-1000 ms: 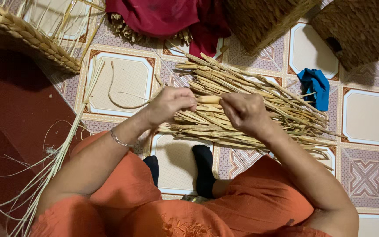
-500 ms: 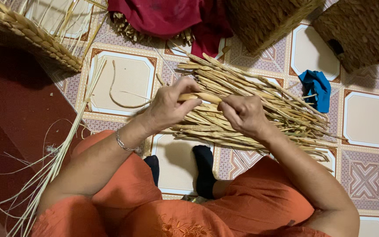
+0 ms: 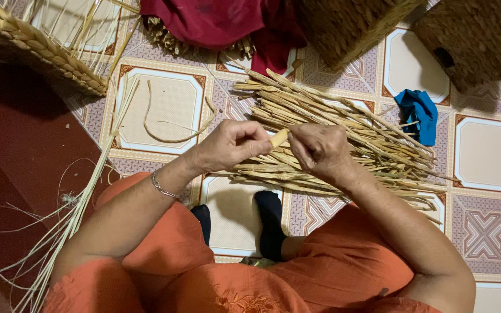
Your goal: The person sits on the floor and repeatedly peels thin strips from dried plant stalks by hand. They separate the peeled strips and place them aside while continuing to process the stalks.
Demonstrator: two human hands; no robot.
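My left hand and my right hand meet over a pile of dried straw-coloured reeds lying on the patterned tile floor. Between the fingertips of both hands is one pale flat reed strip, pinched from each side. A thin bracelet circles my left wrist. My orange sleeves and lap fill the bottom of the view, with dark-socked feet below the hands.
A woven basket rim sits at top left, with long thin reeds trailing down the left. Dark red cloth lies at the top, two brown woven boxes at top right, a blue cloth beside the pile.
My left hand has slid a little right and closed its fingertips on the strip's end. The right hand stays pinched on the same strip.
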